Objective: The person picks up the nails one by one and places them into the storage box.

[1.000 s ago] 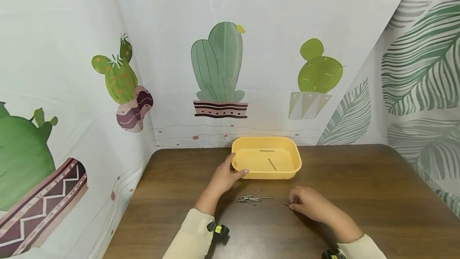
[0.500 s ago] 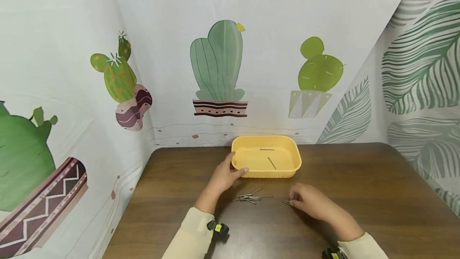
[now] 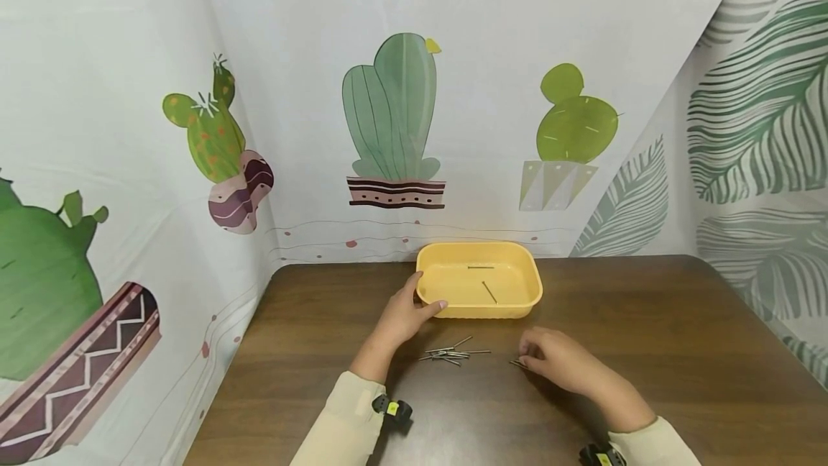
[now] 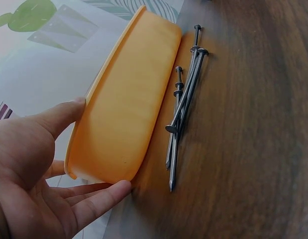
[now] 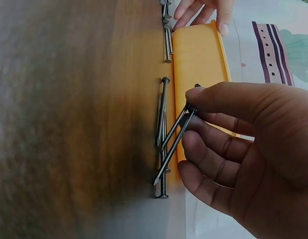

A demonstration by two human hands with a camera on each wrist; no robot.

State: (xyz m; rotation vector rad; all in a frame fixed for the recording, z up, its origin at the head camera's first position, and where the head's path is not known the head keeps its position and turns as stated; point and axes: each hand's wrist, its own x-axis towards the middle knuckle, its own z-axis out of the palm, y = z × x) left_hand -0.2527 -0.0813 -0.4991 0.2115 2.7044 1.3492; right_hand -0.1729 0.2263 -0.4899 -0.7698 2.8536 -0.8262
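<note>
My left hand (image 3: 401, 316) grips the left front corner of a yellow plastic tray (image 3: 481, 311), with the thumb on the rim and fingers round the end wall in the left wrist view. Two nails (image 3: 489, 293) lie apart inside the tray. Right of the pile, low over the table, my right hand (image 3: 559, 359) pinches steel nails (image 5: 174, 142) near their heads between thumb and forefinger; two show in the right wrist view, points hanging down. Behind them in that view, more nails (image 5: 163, 107) lie on the wood. The loose pile of several nails (image 3: 449, 355) sits in front of the tray.
The brown wooden table (image 3: 647, 322) has its back edge against a white cloth (image 3: 485, 128) printed with cacti and leaves. The tray stands close to that cloth. A black wrist camera (image 3: 392, 412) is strapped to my left sleeve.
The fingers of my right hand shift slightly about the nails they pinch. The left hand, tray and nail pile stay in place, while the head view tilts a little.
</note>
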